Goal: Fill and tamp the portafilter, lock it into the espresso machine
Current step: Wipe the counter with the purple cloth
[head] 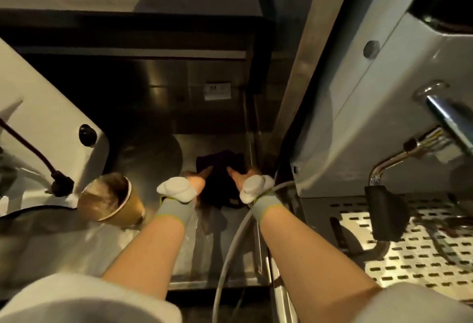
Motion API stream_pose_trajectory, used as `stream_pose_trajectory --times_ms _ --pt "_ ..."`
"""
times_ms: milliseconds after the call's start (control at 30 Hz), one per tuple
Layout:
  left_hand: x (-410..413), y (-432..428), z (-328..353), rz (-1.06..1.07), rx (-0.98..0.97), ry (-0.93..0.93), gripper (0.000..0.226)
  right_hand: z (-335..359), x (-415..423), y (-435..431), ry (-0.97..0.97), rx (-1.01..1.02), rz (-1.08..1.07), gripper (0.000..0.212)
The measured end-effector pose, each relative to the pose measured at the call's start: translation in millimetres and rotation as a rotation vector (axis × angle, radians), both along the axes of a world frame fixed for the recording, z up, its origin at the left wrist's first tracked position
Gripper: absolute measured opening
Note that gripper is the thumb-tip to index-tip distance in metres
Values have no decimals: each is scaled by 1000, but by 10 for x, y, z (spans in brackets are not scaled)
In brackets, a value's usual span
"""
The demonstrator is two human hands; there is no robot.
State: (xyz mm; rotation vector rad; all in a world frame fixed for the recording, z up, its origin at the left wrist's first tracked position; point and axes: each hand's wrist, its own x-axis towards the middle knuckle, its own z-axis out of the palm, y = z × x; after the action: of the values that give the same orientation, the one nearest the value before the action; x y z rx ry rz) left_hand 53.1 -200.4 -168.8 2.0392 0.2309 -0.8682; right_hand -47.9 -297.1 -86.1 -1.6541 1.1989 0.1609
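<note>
A cloth [220, 176] lies on the counter [153, 240] at the middle, with the left hand [190, 182] and right hand [245, 178] on its two sides. A paper cup [112, 198] stands left of the hands, a grinder [43, 123] beyond it. The espresso machine [358, 105] stands right, its drip tray [409, 253] near, steam wand [399, 159] above the tray

1. This is a café or coffee-bar work station.
2. On the right stands a commercial espresso machine [358, 97] with a steam wand [399, 159] over a perforated drip tray [409, 251].
3. The stainless steel counter [76, 246] carries a used paper cup [112, 197] beside a white grinder-like appliance [43, 107] on the left.
</note>
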Motion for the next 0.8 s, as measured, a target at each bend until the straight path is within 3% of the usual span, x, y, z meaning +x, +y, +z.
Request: stream_pose_trajectory --times_ms 100,167,267,367,433,567,667,800 --pt "-311 48 581 109 -146 59 46 20 -58 13 -41 24 16 54" --pt "-445 84 746 183 -217 96 27 95 -149 50 -99 36 27 45" --pt "-633 230 875 202 -307 134 35 199 -357 134 -180 60 -11 40" --pt "-800 331 1012 209 -388 112 11 277 -490 311 -255 77 -71 50" --pt "-946 374 1073 235 -422 84 7 358 -646 423 -326 101 -98 60" --pt "-1502 526 1113 277 -466 71 9 419 -1249 559 -411 34 -49 62" --pt "-1876 602 1116 260 -494 74 14 428 -1655 567 -360 -58 37 68" --pt "-2302 597 1133 243 -503 85 11 422 -2111 497 -427 -27 47 58"
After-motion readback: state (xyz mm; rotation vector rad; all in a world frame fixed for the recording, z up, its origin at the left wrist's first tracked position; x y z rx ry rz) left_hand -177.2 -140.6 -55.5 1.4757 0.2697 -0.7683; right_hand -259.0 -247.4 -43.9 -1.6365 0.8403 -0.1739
